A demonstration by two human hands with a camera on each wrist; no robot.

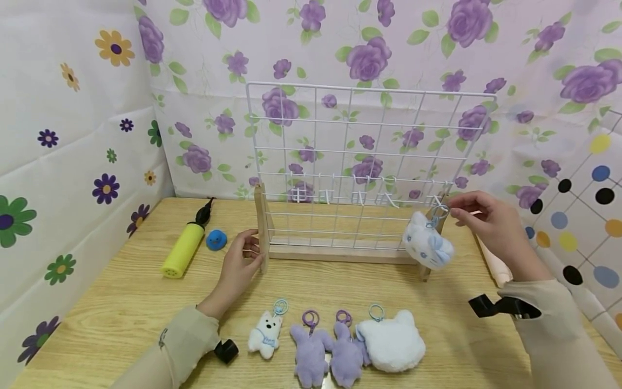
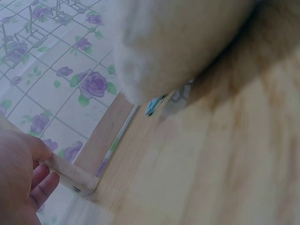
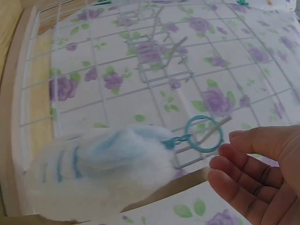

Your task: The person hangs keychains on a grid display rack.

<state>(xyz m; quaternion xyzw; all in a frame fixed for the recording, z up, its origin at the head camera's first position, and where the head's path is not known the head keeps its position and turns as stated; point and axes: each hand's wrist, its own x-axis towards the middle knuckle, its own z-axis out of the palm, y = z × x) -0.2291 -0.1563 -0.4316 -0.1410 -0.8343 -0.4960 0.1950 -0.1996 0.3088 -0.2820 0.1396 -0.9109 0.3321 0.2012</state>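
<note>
A white plush cat-head keychain [image 1: 427,244] with a light blue bow hangs by its blue ring [image 3: 204,149] from the rightmost hook of the white wire grid rack [image 1: 342,127]. My right hand [image 1: 491,221] is just right of that ring. In the right wrist view, its thumb and fingers [image 3: 243,166] stand apart beside the ring and hold nothing. My left hand [image 1: 238,265] grips the rack's left wooden leg [image 1: 263,227], thumb on its near side; some fingertips are partly hidden behind it. White plush fills the upper part of the left wrist view.
In front lie a white bear keychain [image 1: 266,334], two purple plush keychains [image 1: 310,356] [image 1: 346,356] and a larger white plush [image 1: 392,343]. Several other hooks [image 1: 359,198] line the grid. A yellow pump [image 1: 183,250] and blue toy [image 1: 216,239] lie left; a pale pink object [image 1: 495,265] lies right.
</note>
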